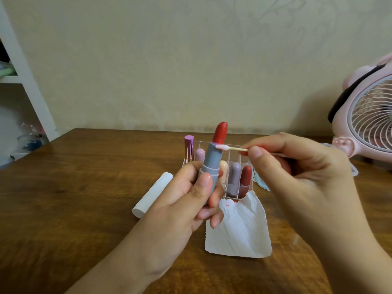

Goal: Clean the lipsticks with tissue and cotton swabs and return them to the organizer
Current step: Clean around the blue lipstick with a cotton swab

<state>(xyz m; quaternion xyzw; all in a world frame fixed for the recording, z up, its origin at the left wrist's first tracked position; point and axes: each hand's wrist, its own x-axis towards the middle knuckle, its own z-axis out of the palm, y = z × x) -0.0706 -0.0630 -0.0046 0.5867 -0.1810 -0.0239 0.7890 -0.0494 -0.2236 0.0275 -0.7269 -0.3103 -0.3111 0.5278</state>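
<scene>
Lipstick (212, 158) stands near-upright, red tip up, gripped by the left hand (191, 200). The right hand (297, 166) pinches a level cotton swab (231, 148), tip pointing left, touching it.

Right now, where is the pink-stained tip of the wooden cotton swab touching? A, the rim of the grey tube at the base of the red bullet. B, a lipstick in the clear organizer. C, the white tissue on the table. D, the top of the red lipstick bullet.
A: the wooden cotton swab, pinched in the right hand, meets the grey lipstick tube at its rim, just below the red bullet.
</scene>
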